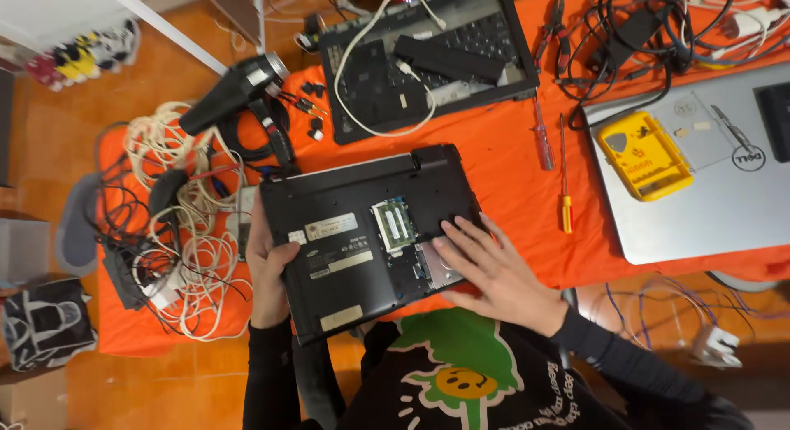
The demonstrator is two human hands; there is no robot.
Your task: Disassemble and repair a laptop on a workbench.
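Cables (177,232), white and black, lie tangled at the left end of the orange table (510,158), with a black hairdryer (234,92) above them. Left hand (267,269) clamps the left edge of the black laptop (354,232), thumb on its upturned underside, fingers out of sight beneath. That laptop lies bottom up at the table's near edge, a panel off, a green memory module (393,224) bared. Right hand (490,265) rests flat on the open bay, fingers spread, gripping nothing. Behind sits a second opened laptop (428,60) with a white cable across it. Farther right lie two screwdrivers (564,183), then a silver laptop (708,191) bearing a yellow bit case (643,156).
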